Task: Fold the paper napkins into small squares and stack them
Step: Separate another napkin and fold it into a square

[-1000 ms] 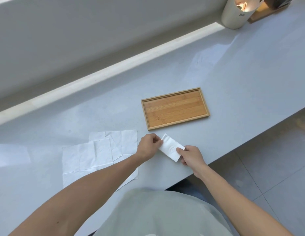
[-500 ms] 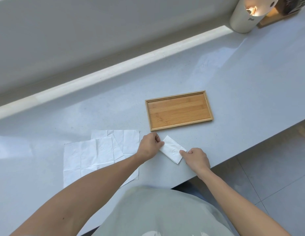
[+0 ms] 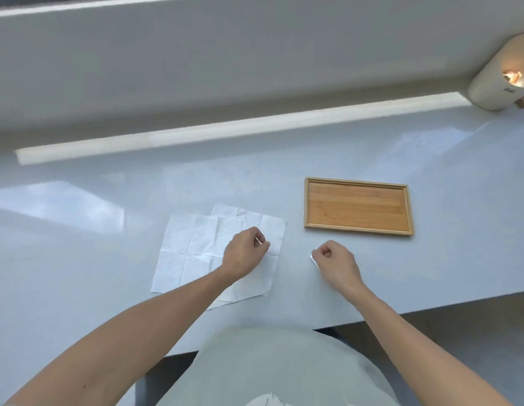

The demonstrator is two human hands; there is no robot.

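1. We take the wooden tray (image 3: 359, 206) on the counter (image 3: 79, 259) as our landmark; nothing lies in it.
2. Our right hand (image 3: 335, 263) sits just in front of the tray's near left corner, fingers curled over a folded napkin (image 3: 313, 260). Only a white edge shows, so its folded shape is hard to judge.
3. Our left hand (image 3: 245, 253) is left of the tray, fingers curled, pinching the top sheet of the unfolded napkins (image 3: 193, 244).
4. Those flat sheets overlap loosely, well left of the tray.
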